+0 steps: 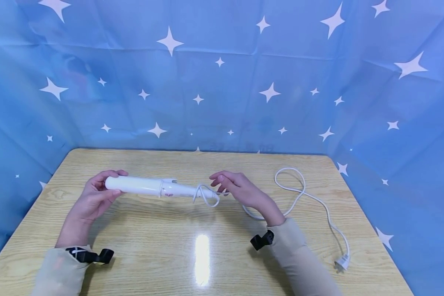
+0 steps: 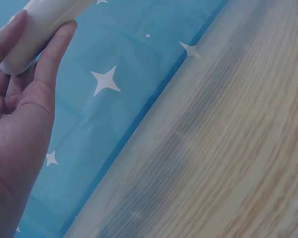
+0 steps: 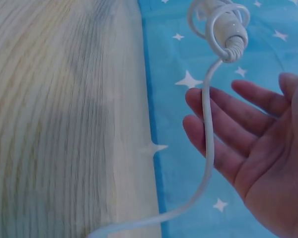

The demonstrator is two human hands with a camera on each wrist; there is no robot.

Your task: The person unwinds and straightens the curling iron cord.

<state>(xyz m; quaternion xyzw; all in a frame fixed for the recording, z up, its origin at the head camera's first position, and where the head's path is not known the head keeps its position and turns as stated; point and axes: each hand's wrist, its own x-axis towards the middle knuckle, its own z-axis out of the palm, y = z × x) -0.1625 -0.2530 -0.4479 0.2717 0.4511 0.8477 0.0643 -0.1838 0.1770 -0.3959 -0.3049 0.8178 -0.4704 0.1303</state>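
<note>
A white curling iron (image 1: pixel 135 185) is held level above the table, its thick barrel end to the left. My left hand (image 1: pixel 98 195) grips that end between thumb and fingers; the left wrist view shows the rounded barrel tip (image 2: pixel 27 47) in the grasp. Around the narrow handle (image 3: pixel 226 27) loops part of the white cord (image 3: pixel 207 134). My right hand (image 1: pixel 242 190) is beside the handle end, palm turned up in the right wrist view. Its fingers are spread and lightly bent, and the cord hangs across the fingertips without being gripped.
The rest of the cord (image 1: pixel 320 201) lies looped on the wooden table (image 1: pixel 151 255) at the right, ending in a plug (image 1: pixel 342 261) near the right edge. A blue curtain with white stars (image 1: pixel 222 90) stands behind the table and along its sides.
</note>
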